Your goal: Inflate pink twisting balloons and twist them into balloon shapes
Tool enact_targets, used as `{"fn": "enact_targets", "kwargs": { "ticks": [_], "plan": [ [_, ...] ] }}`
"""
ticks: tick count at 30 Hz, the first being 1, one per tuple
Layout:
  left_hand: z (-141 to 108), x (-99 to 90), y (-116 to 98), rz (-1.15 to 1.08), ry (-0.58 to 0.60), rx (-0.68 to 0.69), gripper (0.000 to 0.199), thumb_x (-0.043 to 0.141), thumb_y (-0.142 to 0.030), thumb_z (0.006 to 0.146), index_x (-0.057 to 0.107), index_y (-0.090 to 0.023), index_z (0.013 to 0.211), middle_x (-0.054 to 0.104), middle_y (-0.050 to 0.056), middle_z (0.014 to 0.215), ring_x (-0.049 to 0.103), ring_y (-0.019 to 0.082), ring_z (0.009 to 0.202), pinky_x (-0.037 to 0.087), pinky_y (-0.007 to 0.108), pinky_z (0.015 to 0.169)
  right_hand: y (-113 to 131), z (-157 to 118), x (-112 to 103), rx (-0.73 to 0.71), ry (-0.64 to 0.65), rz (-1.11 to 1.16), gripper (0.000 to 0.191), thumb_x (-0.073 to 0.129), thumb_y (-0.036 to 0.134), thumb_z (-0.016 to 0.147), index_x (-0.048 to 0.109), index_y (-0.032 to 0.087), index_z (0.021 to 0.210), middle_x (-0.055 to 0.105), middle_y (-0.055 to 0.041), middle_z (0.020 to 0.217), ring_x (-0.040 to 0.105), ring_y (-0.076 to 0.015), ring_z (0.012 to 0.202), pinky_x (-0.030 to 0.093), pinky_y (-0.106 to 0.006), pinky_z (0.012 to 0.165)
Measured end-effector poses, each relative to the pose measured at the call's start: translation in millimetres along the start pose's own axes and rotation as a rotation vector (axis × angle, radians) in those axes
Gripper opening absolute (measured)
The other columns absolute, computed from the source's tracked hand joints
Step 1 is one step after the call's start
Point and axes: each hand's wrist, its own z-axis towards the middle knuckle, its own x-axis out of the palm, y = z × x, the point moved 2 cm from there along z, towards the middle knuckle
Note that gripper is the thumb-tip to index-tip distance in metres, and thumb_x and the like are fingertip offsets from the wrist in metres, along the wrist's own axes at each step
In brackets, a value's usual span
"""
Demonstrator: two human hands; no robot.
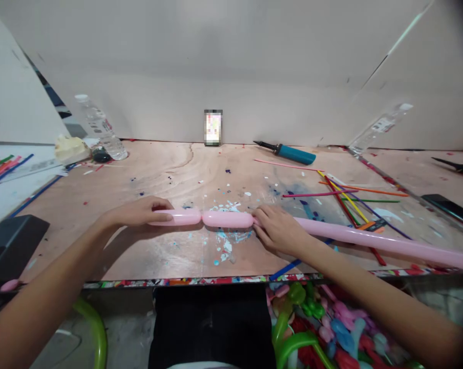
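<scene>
A long pink modelling balloon [227, 219] lies across the table top, with a narrow twist in it between my hands. My left hand [147, 211] is wrapped round its left end, thumb along the front. Pinching the balloon to the right of the second short segment is my right hand [275, 228]; its fingertips hide most of that spot. From there the rest of the balloon runs under my right hand and off the right edge of the view.
Uninflated balloons [346, 192] lie scattered right of centre, by a blue hand pump [296, 154]. A phone [213, 128] leans on the back wall. Bottles [104, 128] stand at either side. A dark box [14, 246] sits front left. Inflated balloons [342, 328] fill the space below the table edge.
</scene>
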Motion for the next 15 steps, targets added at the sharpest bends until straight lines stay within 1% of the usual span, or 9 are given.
{"fn": "enact_targets", "kwargs": {
  "ticks": [3,5,7,9,10,13,15],
  "plan": [
    [3.3,1.6,10.7,-0.019,-0.046,0.022,0.044,0.049,-0.054,0.081,0.060,-0.018,0.104,0.065,0.005,0.093,0.058,0.018,0.081,0.042,0.025,0.068,-2.5,6.8,4.1,0.087,0.025,-0.010,0.023,0.035,0.028,0.093,0.053,0.015,0.100,0.061,-0.0101,0.089,0.055,-0.0232,0.079,0.033,-0.033,0.071],
    [5.3,2.4,18.6,-0.026,-0.069,0.014,0.043,0.045,-0.054,0.083,0.061,-0.017,0.097,0.063,0.005,0.089,0.058,0.018,0.078,0.042,0.026,0.068,-1.9,12.0,4.0,0.124,0.035,-0.008,0.021,0.037,0.027,0.092,0.051,0.016,0.103,0.062,-0.0098,0.090,0.056,-0.0235,0.081,0.032,-0.032,0.068],
    [6.2,2.9,24.9,-0.033,-0.073,-0.022,0.044,0.040,-0.054,0.085,0.061,-0.016,0.090,0.062,0.005,0.082,0.057,0.017,0.072,0.041,0.026,0.065,0.4,17.1,2.2,0.122,0.028,-0.014,0.021,0.038,0.026,0.091,0.051,0.016,0.104,0.061,-0.0103,0.095,0.055,-0.0238,0.085,0.032,-0.031,0.068],
    [6.0,3.2,28.0,-0.054,-0.077,-0.065,0.045,0.039,-0.055,0.086,0.062,-0.016,0.092,0.062,0.005,0.079,0.057,0.017,0.067,0.041,0.026,0.061,2.9,21.4,0.3,0.099,0.017,-0.035,0.022,0.038,0.026,0.092,0.051,0.016,0.106,0.060,-0.0116,0.098,0.054,-0.0242,0.088,0.032,-0.031,0.071],
    [5.6,3.1,28.0,-0.059,-0.093,-0.070,0.045,0.040,-0.055,0.085,0.062,-0.017,0.095,0.063,0.005,0.081,0.058,0.018,0.069,0.042,0.027,0.062,3.7,23.0,-0.2,0.091,0.014,-0.045,0.023,0.037,0.027,0.092,0.051,0.016,0.106,0.060,-0.0121,0.099,0.054,-0.0244,0.089,0.033,-0.031,0.072],
    [4.0,2.3,24.4,-0.027,-0.199,-0.040,0.042,0.051,-0.052,0.079,0.063,-0.019,0.102,0.066,0.005,0.097,0.061,0.021,0.086,0.045,0.027,0.072,3.7,25.3,1.3,0.081,0.031,-0.063,0.025,0.036,0.029,0.093,0.053,0.016,0.106,0.060,-0.0126,0.100,0.055,-0.0245,0.088,0.033,-0.032,0.074],
    [2.9,2.7,22.5,0.005,-0.243,-0.043,0.042,0.058,-0.049,0.074,0.064,-0.020,0.103,0.067,0.004,0.102,0.061,0.023,0.092,0.045,0.028,0.075,2.4,25.1,3.3,0.080,0.048,-0.069,0.026,0.035,0.031,0.094,0.053,0.016,0.105,0.060,-0.0121,0.100,0.056,-0.0242,0.087,0.033,-0.032,0.073]
  ]
}}
